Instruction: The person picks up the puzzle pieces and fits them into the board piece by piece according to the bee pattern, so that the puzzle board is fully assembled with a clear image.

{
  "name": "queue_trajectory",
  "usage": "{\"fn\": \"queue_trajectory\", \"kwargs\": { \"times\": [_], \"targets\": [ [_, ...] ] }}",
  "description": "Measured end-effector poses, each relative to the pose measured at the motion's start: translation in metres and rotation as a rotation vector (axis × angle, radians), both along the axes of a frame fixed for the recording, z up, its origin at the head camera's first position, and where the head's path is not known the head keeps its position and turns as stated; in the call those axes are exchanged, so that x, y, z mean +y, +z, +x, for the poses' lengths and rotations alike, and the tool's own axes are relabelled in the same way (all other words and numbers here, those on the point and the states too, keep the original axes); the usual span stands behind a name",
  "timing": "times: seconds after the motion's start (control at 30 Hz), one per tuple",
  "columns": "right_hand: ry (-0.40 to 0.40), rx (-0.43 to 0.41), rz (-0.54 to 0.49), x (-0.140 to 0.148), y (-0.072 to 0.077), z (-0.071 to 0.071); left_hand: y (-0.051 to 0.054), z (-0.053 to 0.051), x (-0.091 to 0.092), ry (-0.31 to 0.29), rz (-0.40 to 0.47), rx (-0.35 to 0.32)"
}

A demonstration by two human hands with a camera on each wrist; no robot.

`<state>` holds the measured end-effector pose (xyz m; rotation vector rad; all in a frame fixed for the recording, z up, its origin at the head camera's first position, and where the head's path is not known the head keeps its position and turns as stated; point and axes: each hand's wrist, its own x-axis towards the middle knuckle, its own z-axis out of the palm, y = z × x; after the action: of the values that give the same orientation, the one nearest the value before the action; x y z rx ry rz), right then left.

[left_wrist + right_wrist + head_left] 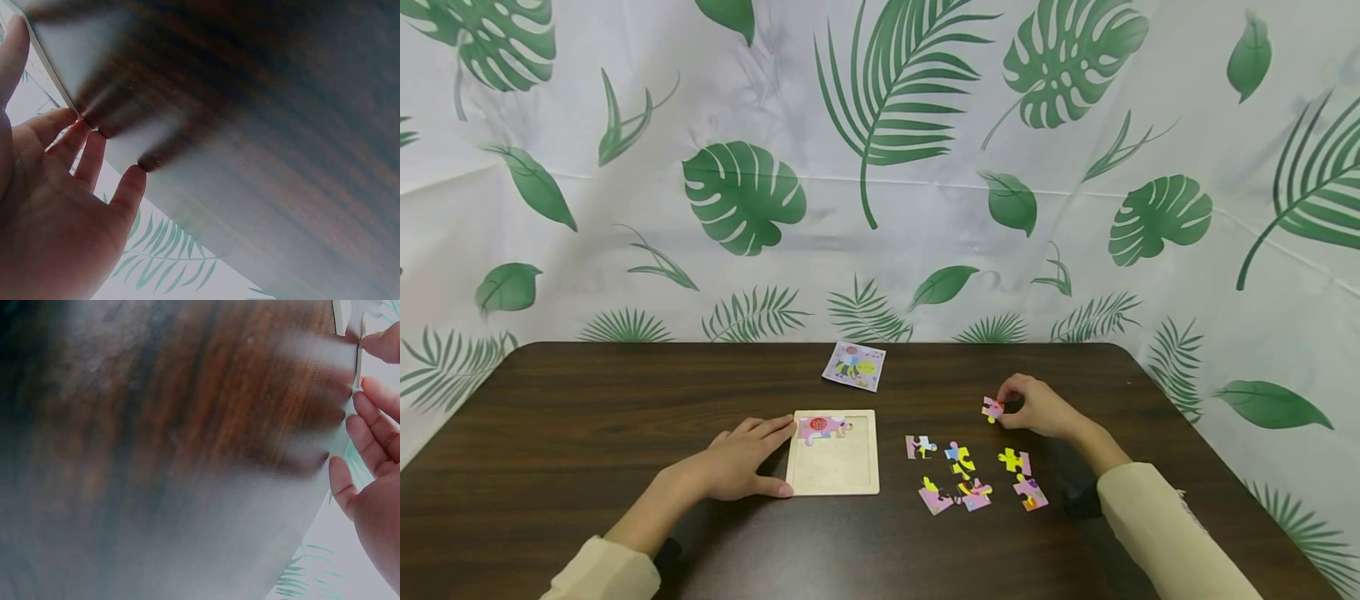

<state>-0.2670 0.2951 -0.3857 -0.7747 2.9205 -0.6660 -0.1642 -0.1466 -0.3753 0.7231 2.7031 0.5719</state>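
Head view: dark wood-grain table (587, 400), person at it in cream sleeves (1172, 529).
Left hand (741, 462): fingers extended and parted, thumb at near-left corner of wooden tray (835, 477), other fingertips by its far-left corner; touching, not wrapped round it.
Right hand (1037, 407): thumb and fingertip pinch a puzzle piece (992, 408), pink with red print and yellow knob; contact with table unclear.
Tray position: flat, just right of left hand, well left of right hand.
Pink section (820, 427): inside tray along far edge, starts beside left fingertips, round red print; number of pieces hard to read.
Loose pieces (975, 497): six, pink/yellow/blue/white; most lie between the hands, others just on the person's side of right hand.
Picture card (854, 367): bee print, beyond tray, ahead and right of left hand, left of right hand.
Left wrist view: palm side, fingertips at pale tray edge and tabletop.
Right wrist view: thumb and index at a thin edge, remaining fingers loosely bent.
Backdrop (925, 192): white cloth, green leaf print, beyond both hands.
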Motion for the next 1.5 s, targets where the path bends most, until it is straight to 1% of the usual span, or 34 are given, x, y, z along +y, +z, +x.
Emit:
{"fn": "queue_trajectory", "kwargs": {
  "times": [0.17,0.37,0.6,0.7,0.87,1.03,1.27,1.5],
  "targets": [
    [-0.017,-0.027,-0.001,-0.001,0.002,0.000,0.000,0.000,0.000,-0.002,-0.004,0.010],
    [-0.030,-0.072,-0.011,-0.003,0.004,0.002,0.000,0.000,0.000,0.003,-0.013,0.004],
    [-0.005,-0.045,-0.016,-0.013,0.009,0.003,0.001,0.000,0.000,0.004,-0.013,0.001],
    [0.016,-0.035,-0.026,-0.024,0.014,0.004,0.001,0.001,0.001,0.004,-0.009,-0.001],
    [0.075,-0.016,-0.041,-0.046,0.023,0.005,0.003,0.001,0.001,0.006,-0.004,-0.003],
    [0.114,-0.031,-0.064,-0.068,0.027,0.007,0.002,0.001,0.001,0.003,-0.013,-0.002],
    [0.178,-0.038,-0.081,-0.099,0.029,0.008,0.001,0.000,0.001,0.005,-0.020,-0.007],
    [0.214,-0.051,-0.076,-0.130,0.027,0.011,0.003,0.001,0.001,0.006,-0.016,-0.006]
  ]
}}
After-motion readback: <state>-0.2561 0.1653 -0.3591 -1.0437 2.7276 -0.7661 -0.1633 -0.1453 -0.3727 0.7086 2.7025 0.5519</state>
